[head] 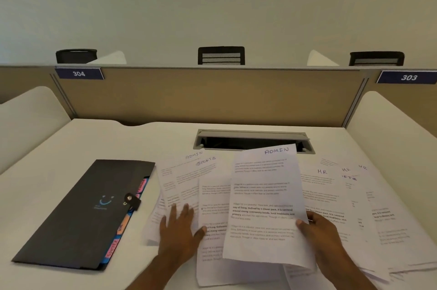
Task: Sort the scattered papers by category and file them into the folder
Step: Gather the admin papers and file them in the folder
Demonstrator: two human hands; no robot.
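Observation:
Several printed white sheets lie scattered across the white desk, with handwritten headings such as ADMIN, SPORTS and HR. My right hand [316, 230] pinches the right edge of one sheet headed ADMIN [264, 204] and holds it lifted above the pile. My left hand [181, 228] rests flat, fingers spread, on the sheets at the left of the pile [179, 183]. Sheets headed HR [331, 190] lie to the right. A dark grey folder [78, 214] lies shut at the left, its snap strap fastened and coloured tabs showing along its right edge.
A grey cable slot [253, 140] sits in the desk behind the papers. A tan partition [212, 95] with signs 304 and 303 closes the back. White side dividers flank the desk [123, 138]. Black chair backs show beyond the partition.

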